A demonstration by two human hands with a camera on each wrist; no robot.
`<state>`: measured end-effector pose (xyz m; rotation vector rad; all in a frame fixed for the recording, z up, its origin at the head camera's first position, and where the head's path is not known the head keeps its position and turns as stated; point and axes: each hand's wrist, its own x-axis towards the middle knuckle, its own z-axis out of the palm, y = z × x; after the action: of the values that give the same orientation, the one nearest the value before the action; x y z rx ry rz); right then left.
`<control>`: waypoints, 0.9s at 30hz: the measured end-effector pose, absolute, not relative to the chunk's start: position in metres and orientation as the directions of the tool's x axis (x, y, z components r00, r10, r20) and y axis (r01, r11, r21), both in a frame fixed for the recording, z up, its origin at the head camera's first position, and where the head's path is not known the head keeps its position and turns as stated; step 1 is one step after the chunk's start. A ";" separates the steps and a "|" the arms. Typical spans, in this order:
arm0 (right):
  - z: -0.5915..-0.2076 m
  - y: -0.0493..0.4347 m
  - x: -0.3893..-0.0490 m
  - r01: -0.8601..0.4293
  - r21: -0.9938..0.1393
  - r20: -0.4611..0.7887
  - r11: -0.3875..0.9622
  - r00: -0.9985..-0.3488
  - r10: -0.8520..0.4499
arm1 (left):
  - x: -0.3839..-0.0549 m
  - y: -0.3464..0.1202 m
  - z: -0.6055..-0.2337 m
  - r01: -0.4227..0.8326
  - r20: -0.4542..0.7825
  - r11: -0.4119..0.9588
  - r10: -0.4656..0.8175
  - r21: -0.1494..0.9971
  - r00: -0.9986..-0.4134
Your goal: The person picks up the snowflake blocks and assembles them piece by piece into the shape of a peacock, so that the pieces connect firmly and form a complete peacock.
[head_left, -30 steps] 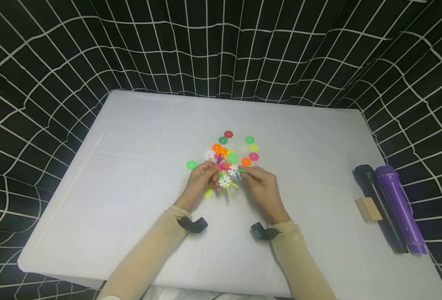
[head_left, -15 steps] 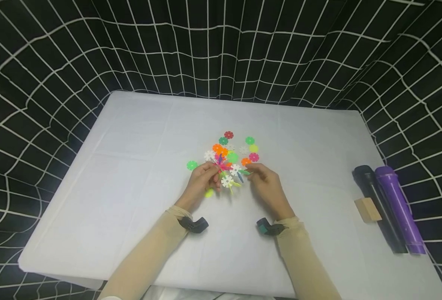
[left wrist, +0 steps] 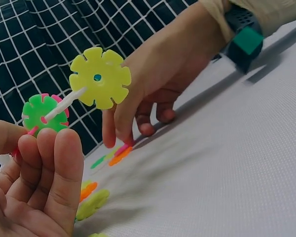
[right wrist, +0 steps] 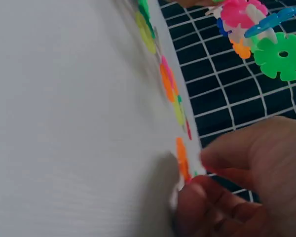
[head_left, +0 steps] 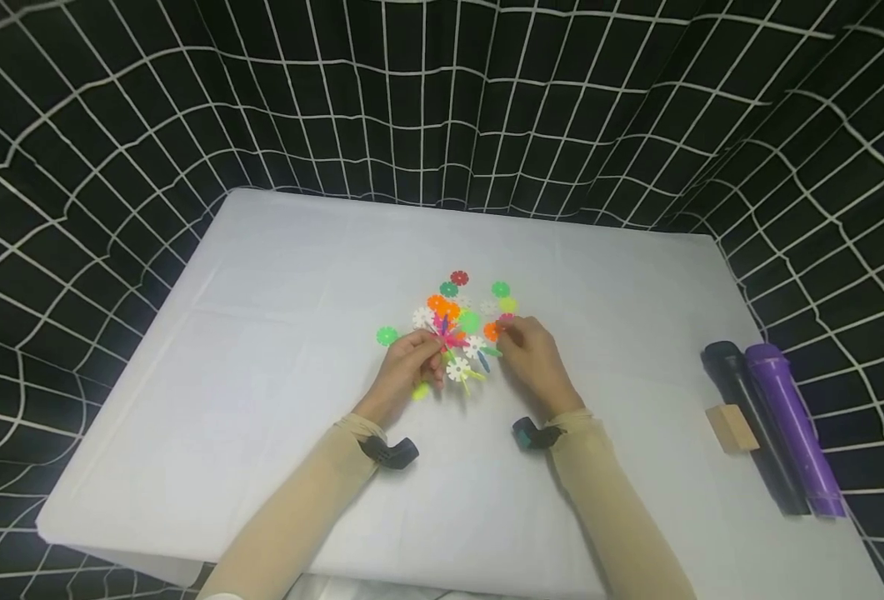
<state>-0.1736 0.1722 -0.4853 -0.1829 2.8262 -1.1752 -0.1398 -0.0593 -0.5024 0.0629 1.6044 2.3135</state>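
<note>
My left hand [head_left: 407, 362] pinches a cluster of interlocked flower-shaped plastic discs [head_left: 457, 369], held up off the table. Its pieces are white, pink, green, blue and yellow; a yellow disc [left wrist: 108, 91] sticks out in the left wrist view and a green one [right wrist: 269, 64] in the right wrist view. Just right of the cluster, my right hand [head_left: 535, 358] reaches down to loose discs, its fingertips at an orange disc [head_left: 491, 332] and partly over a pink disc [head_left: 507, 317]. Thumb and fingers look apart in the right wrist view; whether they touch a disc, I cannot tell.
Several loose discs lie beyond the hands, among them a red disc [head_left: 460, 277] and a green disc [head_left: 387, 336]. At the right side of the white table [head_left: 277, 267] lie a black tube [head_left: 760, 442], a purple tube [head_left: 794, 425] and a wooden block [head_left: 731, 428].
My right hand has come away from the green piece at the cluster's right side, then moved right and forward to the orange disc. My left hand keeps holding the cluster, nearly still.
</note>
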 end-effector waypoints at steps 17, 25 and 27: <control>-0.469 0.165 -0.181 -0.059 -0.515 -0.174 0.855 -0.970 -0.172 | -0.140 -0.058 -0.503 -0.252 -0.169 -0.300 0.277 0.920 -0.946; -0.457 0.178 -0.179 0.014 -0.712 -0.231 0.702 -0.949 -0.216 | -0.139 -0.058 -0.502 -0.246 -0.165 -0.295 0.275 0.923 -0.947; -0.451 0.179 -0.177 0.022 -0.748 -0.219 0.663 -0.952 -0.215 | -0.139 -0.058 -0.502 -0.245 -0.164 -0.295 0.274 0.924 -0.948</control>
<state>-0.1771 0.1795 -0.4513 -0.1544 2.5919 -1.1722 -0.1390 -0.0579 -0.5016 0.0365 1.6313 2.2969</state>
